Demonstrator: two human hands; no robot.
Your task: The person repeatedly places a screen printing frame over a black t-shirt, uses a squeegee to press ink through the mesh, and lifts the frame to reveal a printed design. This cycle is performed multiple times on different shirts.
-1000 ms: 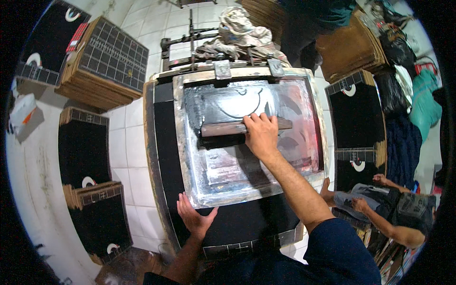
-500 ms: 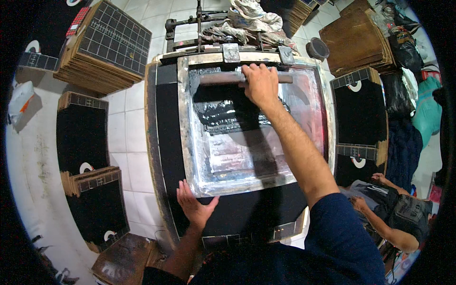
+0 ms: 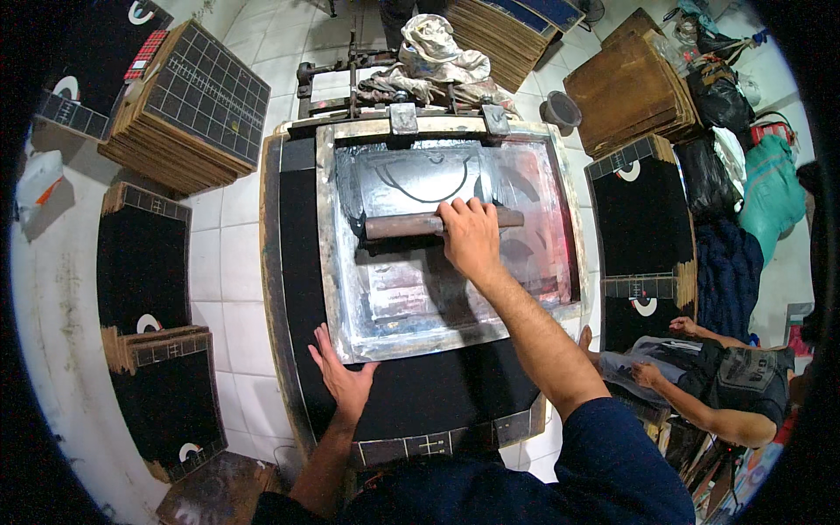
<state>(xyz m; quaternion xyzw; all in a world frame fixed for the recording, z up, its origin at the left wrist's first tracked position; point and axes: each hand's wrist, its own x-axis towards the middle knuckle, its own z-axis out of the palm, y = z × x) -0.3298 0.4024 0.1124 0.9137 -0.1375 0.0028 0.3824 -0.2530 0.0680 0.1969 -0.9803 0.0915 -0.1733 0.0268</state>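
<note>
My right hand (image 3: 472, 238) is closed round a brown wooden-handled squeegee (image 3: 401, 227), which lies crosswise on the mesh of a screen-printing frame (image 3: 327, 254). Dark ink shows just under the blade's near side. Behind the squeegee, the wiped mesh (image 3: 420, 179) reveals a dark curved outline. At the frame's near left corner rests my left hand (image 3: 346, 383), its fingers stretched out along the side and its thumb apart. Beneath the frame is black fabric (image 3: 437, 389) on a board with a white-lined near edge. Two metal clamps (image 3: 403, 120) hold the frame's far side.
Stacked boards with black fabric (image 3: 144, 262) stand on the left, and others (image 3: 643, 219) on the right. Brown boards (image 3: 626, 96) and a dark bucket (image 3: 560, 112) are at the far right. Crumpled cloth (image 3: 437, 61) lies behind the frame. Another person's arm (image 3: 700, 411) shows at right.
My right hand has pulled the squeegee from the frame's far end toward me, and the black ink behind it is wiped thin. My left hand stays at the corner. The view has shifted slightly.
</note>
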